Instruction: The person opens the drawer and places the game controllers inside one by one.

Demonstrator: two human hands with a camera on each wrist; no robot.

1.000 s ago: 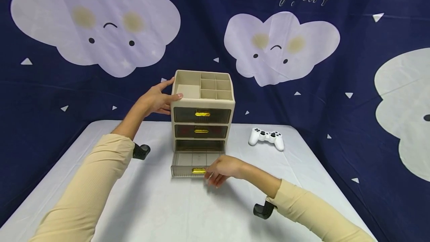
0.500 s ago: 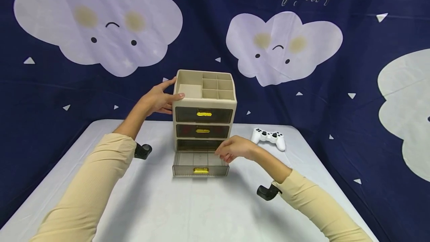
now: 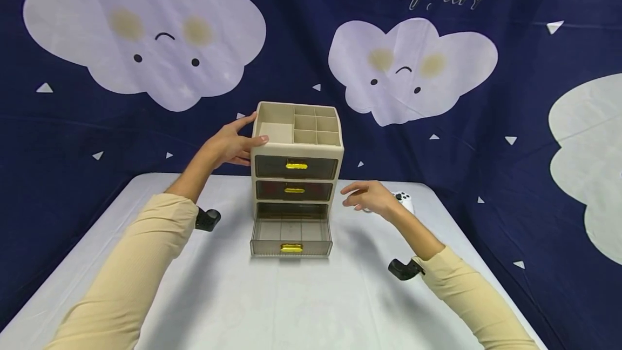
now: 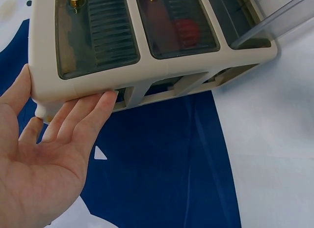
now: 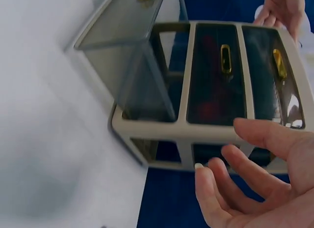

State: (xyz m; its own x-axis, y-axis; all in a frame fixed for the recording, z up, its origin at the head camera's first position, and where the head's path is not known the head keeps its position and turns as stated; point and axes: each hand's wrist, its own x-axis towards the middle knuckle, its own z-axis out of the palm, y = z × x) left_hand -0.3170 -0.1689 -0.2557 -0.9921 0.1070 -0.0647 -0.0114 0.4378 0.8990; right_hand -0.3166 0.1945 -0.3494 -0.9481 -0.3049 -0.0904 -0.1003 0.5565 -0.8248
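Note:
A cream desktop drawer organizer (image 3: 298,150) stands upright on the table, its top split into compartments. Its bottom drawer (image 3: 291,231) is pulled out and looks empty; the two upper drawers are closed. Something red (image 4: 187,32) shows dimly behind the middle drawer's front. My left hand (image 3: 228,143) rests against the organizer's upper left side, the thumb over the top rim and the fingers fairly straight along the wall. My right hand (image 3: 371,197), fingers loosely bent and holding nothing, hovers right of the organizer. It partly covers a white game controller (image 3: 405,201).
A white cloth (image 3: 301,307) covers the table. Behind it hangs a dark blue curtain (image 3: 296,31) with cloud prints, close to the organizer's back. Black camera mounts (image 3: 405,269) sit at both wrists.
My right hand has left the bottom drawer's handle, risen, and moved right toward the game controller. The drawer stays pulled out. My left hand has kept its place on the organizer.

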